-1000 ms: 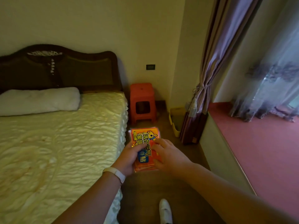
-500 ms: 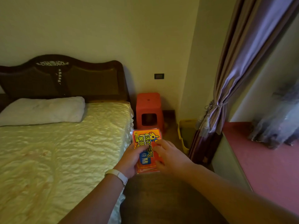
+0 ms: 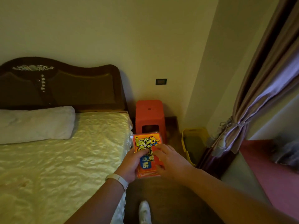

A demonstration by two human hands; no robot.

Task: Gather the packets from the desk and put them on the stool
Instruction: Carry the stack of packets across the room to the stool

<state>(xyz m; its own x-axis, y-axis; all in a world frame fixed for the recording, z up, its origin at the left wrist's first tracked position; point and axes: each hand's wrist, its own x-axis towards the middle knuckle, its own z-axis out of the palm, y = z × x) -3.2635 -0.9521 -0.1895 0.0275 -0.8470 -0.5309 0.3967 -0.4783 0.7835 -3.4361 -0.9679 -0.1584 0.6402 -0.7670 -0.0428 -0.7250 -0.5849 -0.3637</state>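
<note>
A stack of orange packets (image 3: 146, 143) with yellow and blue print is held out in front of me, above the floor beside the bed. My left hand (image 3: 131, 164) grips its left edge, a white band on that wrist. My right hand (image 3: 169, 160) lies over its right side, fingers on the top packet. The orange plastic stool (image 3: 149, 113) stands ahead in the corner between the headboard and the wall, its flat top bare. The packets overlap the stool's lower front in view. No desk is in view.
A bed (image 3: 64, 159) with a shiny cream cover and a white pillow (image 3: 35, 123) fills the left. A yellow bin (image 3: 194, 143) sits right of the stool, by a tied purple curtain (image 3: 252, 110). A red window ledge (image 3: 275, 175) runs along the right. My white shoe (image 3: 144, 211) is on the dark floor.
The stool has grown larger and nearer as I walk along the narrow gap beside the bed. Both hands keep the same hold on the packets.
</note>
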